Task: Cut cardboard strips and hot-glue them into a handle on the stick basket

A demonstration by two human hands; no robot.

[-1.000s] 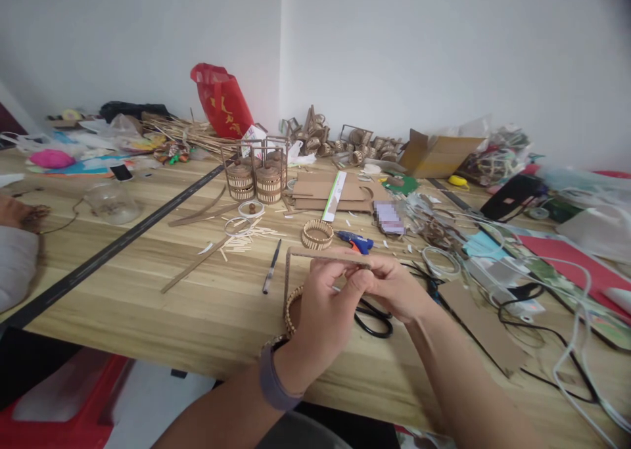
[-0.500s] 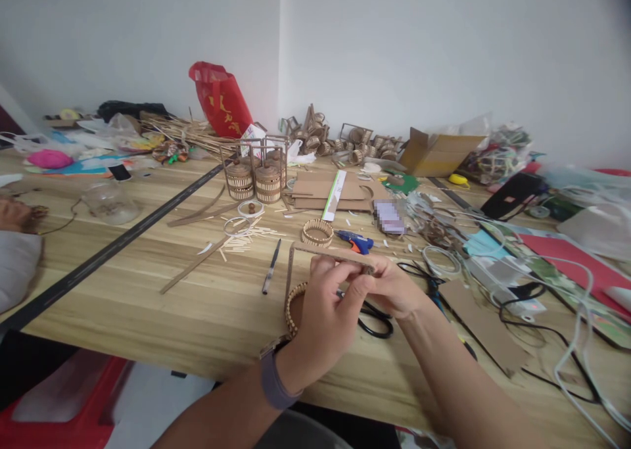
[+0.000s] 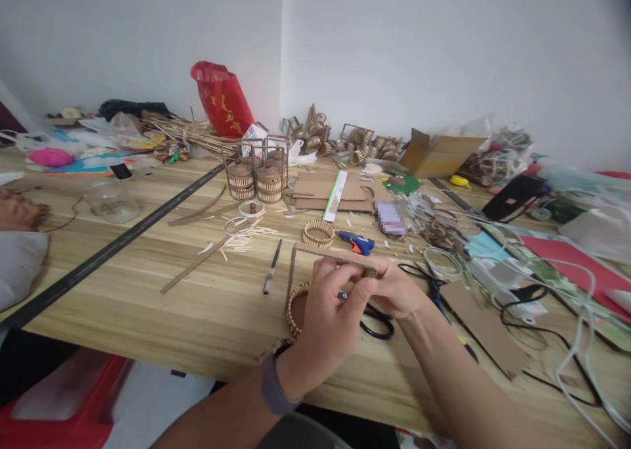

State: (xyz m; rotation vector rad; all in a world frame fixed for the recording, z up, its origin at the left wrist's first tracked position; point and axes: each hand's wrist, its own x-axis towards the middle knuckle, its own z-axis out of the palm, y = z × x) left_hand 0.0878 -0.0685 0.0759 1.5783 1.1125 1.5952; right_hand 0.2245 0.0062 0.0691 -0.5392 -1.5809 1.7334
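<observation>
Both my hands pinch a bent cardboard strip [image 3: 315, 250] near its right corner, above the table's front. My left hand [image 3: 335, 304] crosses in front, its thumb and fingers closed on the strip. Behind it, my right hand [image 3: 394, 288] grips the same end from the right, its fingers partly hidden. Below my left hand lies a round basket-like piece [image 3: 296, 311] with a beaded-looking rim, partly covered by that hand. Black-handled scissors [image 3: 377, 324] show beneath my wrists. Just beyond stand a second ring-shaped basket [image 3: 318, 234] and a blue glue gun [image 3: 357, 242].
A pen [image 3: 272, 265] and scattered small sticks [image 3: 246, 238] lie to the left. Lidded little baskets in frames [image 3: 255, 176] stand behind, near cardboard sheets [image 3: 340, 189]. White cables [image 3: 582, 317] cross the right side. A co-worker's hand [image 3: 20, 209] is at the far left.
My hands keep their hold on the cardboard strip and have barely shifted. The view has moved very slightly. The co-worker's hand and sleeve at the left reach a little farther in.
</observation>
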